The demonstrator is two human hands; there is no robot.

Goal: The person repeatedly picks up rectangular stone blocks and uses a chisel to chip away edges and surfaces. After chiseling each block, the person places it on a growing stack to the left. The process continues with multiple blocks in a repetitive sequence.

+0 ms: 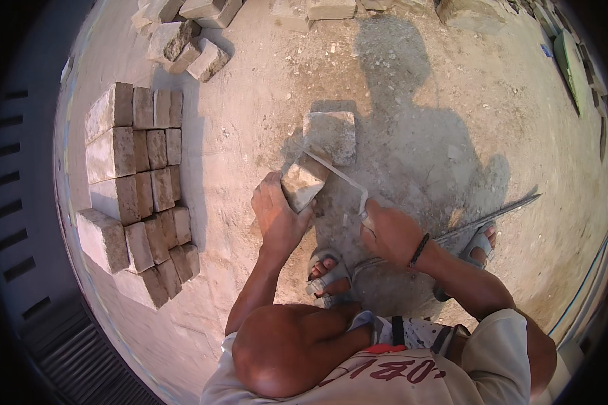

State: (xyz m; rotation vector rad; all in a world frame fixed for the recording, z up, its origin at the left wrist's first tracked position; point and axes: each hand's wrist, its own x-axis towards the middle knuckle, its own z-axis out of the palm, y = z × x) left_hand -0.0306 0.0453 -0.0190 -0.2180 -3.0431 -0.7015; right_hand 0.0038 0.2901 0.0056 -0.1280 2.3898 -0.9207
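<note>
My left hand (pixel 277 212) grips a mortar-crusted pale brick (pixel 302 183), holding it tilted in front of me. My right hand (pixel 385 233) is closed on the cranked handle of a thin metal hand tool (pixel 341 174), whose straight narrow blade reaches diagonally to the top end of that brick. Just beyond them a square pale block (pixel 331 131) lies on the ground, partly in shadow. A long dark metal bar (pixel 513 206) lies slanting behind my right hand, between my sandalled feet.
A stack of bricks (pixel 128 189) stands at my left. Loose blocks (pixel 196 54) lie at the upper left, with more along the top edge. A green object (pixel 564 67) leans at the upper right. A dark slotted surface (pixel 27 202) runs along the far left. My shadow falls across the dusty ground.
</note>
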